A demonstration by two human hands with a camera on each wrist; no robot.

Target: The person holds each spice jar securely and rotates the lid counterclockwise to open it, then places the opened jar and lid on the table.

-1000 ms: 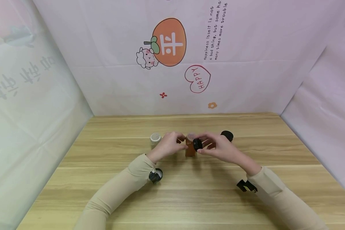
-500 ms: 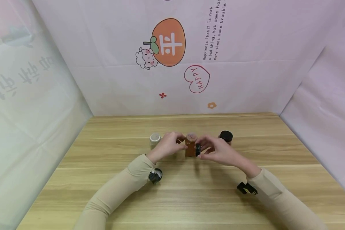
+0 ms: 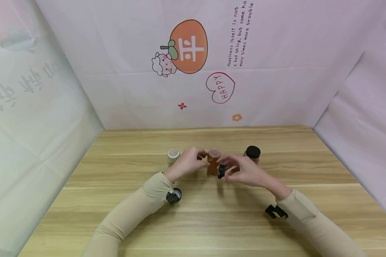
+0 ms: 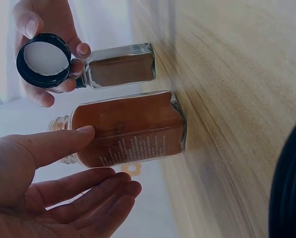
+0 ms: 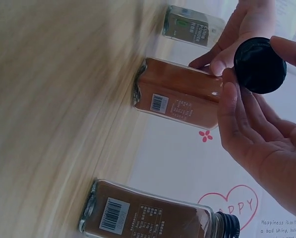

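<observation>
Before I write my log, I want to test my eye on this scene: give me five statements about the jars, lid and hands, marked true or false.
1. The right hand holds a black lid. True.
2. The middle jar has a lid on. False: its perforated top is uncovered.
3. The black-capped jar stands upright. True.
4. The left hand grips the black-capped jar. False: it is beside the middle jar.
5. The middle jar stands between the black-capped jar and the white-topped jar. True.
</observation>
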